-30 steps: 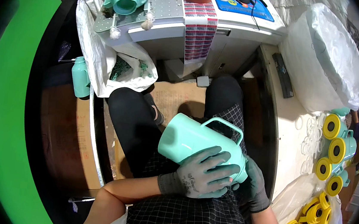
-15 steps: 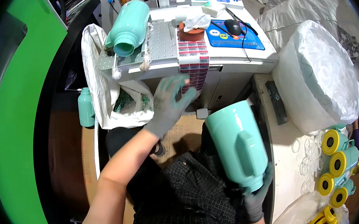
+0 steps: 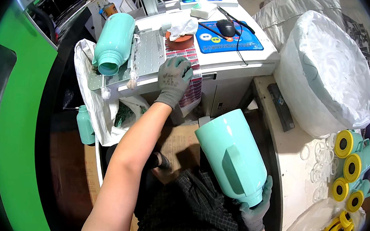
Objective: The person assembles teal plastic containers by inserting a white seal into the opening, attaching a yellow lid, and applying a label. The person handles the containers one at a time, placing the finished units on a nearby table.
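Note:
My right hand [image 3: 256, 212], in a grey-green work glove, is closed round the neck end of a mint-green plastic jug shell [image 3: 233, 156]. The jug lies tilted over my lap, its wide end pointing up and away, its handle on the upper side. My gloved left hand [image 3: 174, 76] rests at the front edge of the white machine table, fingers curled onto a strip of red-and-white labels [image 3: 192, 89] that hangs over the edge. What its fingertips pinch is partly hidden. Left of that hand, a second mint-green jug shell [image 3: 114, 44] lies on the perforated metal plate [image 3: 149, 52].
A brown tape roll [image 3: 180, 43], a black mouse [image 3: 226, 28] and a blue pad [image 3: 245, 45] are on the table. At right stand a white bag-lined bin [image 3: 294, 95], clear rings [image 3: 318, 162] and yellow-lidded jugs [image 3: 353, 167]. A white sack [image 3: 85, 61] hangs at left.
My left hand has moved forward onto the label strip, and its spread fingers have curled. The jug in my right hand has shifted slightly left and down. The whole view has turned a little.

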`<control>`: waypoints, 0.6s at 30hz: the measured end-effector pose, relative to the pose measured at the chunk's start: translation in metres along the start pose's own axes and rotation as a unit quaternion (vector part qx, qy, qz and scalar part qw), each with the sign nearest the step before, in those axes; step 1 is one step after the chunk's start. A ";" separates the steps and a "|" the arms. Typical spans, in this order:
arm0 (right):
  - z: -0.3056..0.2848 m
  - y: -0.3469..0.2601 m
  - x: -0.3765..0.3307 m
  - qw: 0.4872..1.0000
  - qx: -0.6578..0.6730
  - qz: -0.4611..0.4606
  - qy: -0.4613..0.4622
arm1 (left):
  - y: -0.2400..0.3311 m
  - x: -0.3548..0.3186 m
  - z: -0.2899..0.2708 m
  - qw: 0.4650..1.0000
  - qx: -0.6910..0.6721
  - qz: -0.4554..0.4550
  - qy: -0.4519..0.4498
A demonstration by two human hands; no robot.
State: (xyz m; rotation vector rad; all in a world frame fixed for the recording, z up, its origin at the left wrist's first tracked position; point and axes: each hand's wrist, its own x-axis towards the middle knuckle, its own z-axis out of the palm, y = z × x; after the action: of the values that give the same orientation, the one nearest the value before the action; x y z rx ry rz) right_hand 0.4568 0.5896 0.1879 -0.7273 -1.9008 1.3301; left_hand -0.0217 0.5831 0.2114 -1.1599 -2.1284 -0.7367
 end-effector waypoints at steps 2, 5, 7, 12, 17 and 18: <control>-0.001 -0.007 -0.001 1.000 0.006 0.010 0.006 | 0.007 -0.006 -0.005 1.000 0.005 0.004 0.001; -0.002 -0.004 0.001 1.000 -0.027 -0.009 0.009 | 0.022 -0.016 -0.032 0.999 -0.012 0.021 0.041; 0.000 0.000 -0.004 1.000 -0.008 -0.012 0.024 | 0.053 -0.044 -0.062 0.990 -0.102 -0.042 0.083; 0.010 -0.002 -0.007 0.999 -0.017 -0.042 0.013 | 0.102 -0.119 -0.139 0.627 -0.650 -0.428 -0.043; 0.010 -0.003 -0.008 0.992 -0.095 -0.083 -0.021 | 0.126 -0.120 -0.157 0.570 -0.661 -0.457 -0.172; 0.010 -0.002 -0.006 0.992 -0.086 -0.088 -0.028 | 0.127 -0.119 -0.160 0.567 -0.664 -0.458 -0.166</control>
State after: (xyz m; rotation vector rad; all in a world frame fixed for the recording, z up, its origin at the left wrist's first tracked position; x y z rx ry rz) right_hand 0.4520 0.5783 0.1861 -0.5954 -2.0923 1.0977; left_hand 0.1782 0.4654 0.2548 -0.5316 -2.2077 -3.1973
